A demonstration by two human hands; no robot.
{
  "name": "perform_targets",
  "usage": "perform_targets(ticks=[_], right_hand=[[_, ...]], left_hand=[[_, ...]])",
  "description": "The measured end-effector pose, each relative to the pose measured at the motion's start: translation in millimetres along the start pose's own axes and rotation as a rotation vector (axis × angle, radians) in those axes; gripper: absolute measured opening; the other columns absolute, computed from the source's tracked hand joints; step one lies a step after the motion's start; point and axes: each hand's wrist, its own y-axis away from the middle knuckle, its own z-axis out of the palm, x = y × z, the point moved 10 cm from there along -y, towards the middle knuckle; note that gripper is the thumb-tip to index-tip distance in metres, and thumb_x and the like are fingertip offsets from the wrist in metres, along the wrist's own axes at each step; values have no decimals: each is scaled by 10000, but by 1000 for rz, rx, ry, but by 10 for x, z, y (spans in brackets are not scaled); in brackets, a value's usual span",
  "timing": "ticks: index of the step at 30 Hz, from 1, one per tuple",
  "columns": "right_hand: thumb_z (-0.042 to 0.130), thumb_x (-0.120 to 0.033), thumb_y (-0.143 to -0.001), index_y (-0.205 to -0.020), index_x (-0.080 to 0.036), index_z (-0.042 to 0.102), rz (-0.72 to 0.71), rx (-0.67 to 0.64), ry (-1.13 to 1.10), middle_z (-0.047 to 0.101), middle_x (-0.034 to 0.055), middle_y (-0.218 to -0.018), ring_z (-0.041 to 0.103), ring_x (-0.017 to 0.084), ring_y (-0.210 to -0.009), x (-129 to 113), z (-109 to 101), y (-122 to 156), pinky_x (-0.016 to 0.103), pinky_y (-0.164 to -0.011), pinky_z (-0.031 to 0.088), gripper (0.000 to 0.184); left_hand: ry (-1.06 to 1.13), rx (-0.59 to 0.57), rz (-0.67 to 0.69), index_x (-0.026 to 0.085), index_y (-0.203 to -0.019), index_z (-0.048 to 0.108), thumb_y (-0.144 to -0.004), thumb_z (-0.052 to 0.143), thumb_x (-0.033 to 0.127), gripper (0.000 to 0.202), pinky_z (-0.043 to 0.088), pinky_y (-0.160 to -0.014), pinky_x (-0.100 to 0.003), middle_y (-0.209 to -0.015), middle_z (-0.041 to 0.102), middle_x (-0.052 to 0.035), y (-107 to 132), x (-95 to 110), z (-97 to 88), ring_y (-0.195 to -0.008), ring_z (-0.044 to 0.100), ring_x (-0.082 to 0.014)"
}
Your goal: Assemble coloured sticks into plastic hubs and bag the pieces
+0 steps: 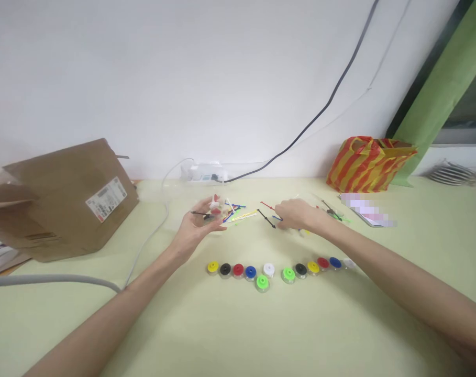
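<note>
My left hand (190, 230) is raised at the middle of the table, its fingers curled round a few small plastic pieces. Among them are a red and white piece (215, 204) and a thin black arrow-shaped stick (200, 213). Beside its fingertips lies a pile of coloured sticks (243, 214). My right hand (296, 212) reaches down with its fingers drawn together; what they hold, if anything, is hidden. Close to it lie a black arrow-shaped stick (266, 218) and a red one (266, 204). More sticks (332, 210) lie beyond its wrist.
Several coloured round discs with clear bases, including a green one (262, 283), form a row nearer me. A cardboard box (65, 199) stands left, a striped bag (367, 167) back right, near a phone-like flat object (365, 210). A grey cable (53, 281) crosses under my left forearm.
</note>
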Motion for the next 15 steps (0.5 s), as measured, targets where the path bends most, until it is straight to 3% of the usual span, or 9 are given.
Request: perform_targets(ticks=[2, 5, 9, 13, 15], right_hand=[[832, -202, -705, -466, -238, 357, -5, 12, -9, 330, -78, -428, 220, 34, -367, -32, -31, -1, 273, -411, 143, 532], [753, -169, -770, -550, -204, 552, -9, -1, -37, 492, -37, -513, 313, 38, -396, -104, -211, 2, 258, -413, 181, 300], [694, -243, -841, -758, -191, 690, 49, -53, -367, 653, -2, -655, 520, 82, -508, -175, -535, -46, 225, -454, 341, 98], [656, -368, -915, -998, -153, 701, 95, 256, -859, 676, 27, -715, 622, 130, -621, -220, -1047, -38, 237, -498, 465, 236], [664, -395, -917, -1067, -144, 694, 47, 359, -1032, 697, 47, -787, 659, 147, -694, -305, -1183, 5, 249, -534, 517, 294]], left_hand=[[13, -29, -31, 265, -1439, 470, -803, 810, 408, 735, 650, -883, -483, -1468, 556, -132, 12, -3, 51, -1282, 597, -346], [-8, -46, -57, 255, -1378, 529, -777, 824, 414, 688, 652, -863, -489, -1436, 586, -124, 19, -29, 80, -1257, 609, -348], [-151, -44, -16, 282, -1346, 566, -787, 807, 405, 622, 628, -894, -465, -1403, 609, -96, 9, -48, 62, -1220, 622, -311], [-324, -47, 56, 276, -1333, 573, -819, 765, 368, 556, 558, -984, -441, -1312, 654, -94, 1, -6, 69, -1154, 653, -272], [-368, -62, 63, 288, -1345, 566, -832, 740, 352, 545, 544, -993, -420, -1315, 649, -85, 4, 4, 90, -1151, 653, -259]])
